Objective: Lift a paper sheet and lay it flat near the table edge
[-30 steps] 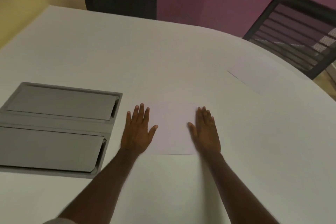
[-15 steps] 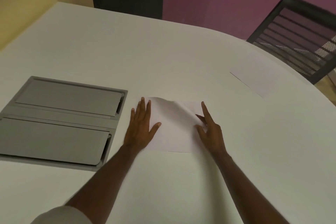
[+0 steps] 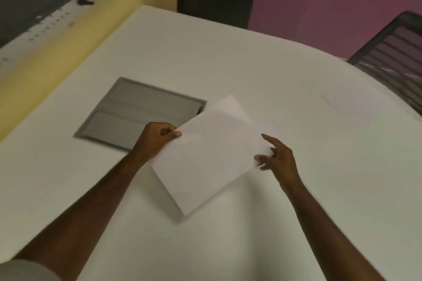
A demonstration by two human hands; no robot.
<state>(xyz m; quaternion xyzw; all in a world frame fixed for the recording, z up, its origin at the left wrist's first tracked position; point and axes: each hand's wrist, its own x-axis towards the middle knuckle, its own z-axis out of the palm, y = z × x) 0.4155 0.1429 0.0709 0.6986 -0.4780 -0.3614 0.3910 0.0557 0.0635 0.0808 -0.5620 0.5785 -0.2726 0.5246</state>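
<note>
1. Pinching the upper left edge of a white sheet of paper, the left hand has its thumb on top and its fingers curled under the sheet.
2. At the sheet's right edge, about 3 o'clock from its middle, the right hand touches the paper with loosely spread fingers; the index finger points out toward 10 o'clock, and I cannot tell whether the thumb and fingers truly clamp the edge.
3. Between the two hands the paper appears raised off the white table, tilted so that its far corner points to 12 o'clock and its near corner to 6 o'clock, with a faint shadow under the near corner.
4. At 10 o'clock from the paper a grey hatch with two flaps is set flush into the table; the paper's far corner overlaps its right edge.
5. At 2 o'clock a second pale sheet lies flat near the table's rim, well apart from the hands.
6. Beyond that rim, at 2 o'clock, stands a black mesh chair.
</note>
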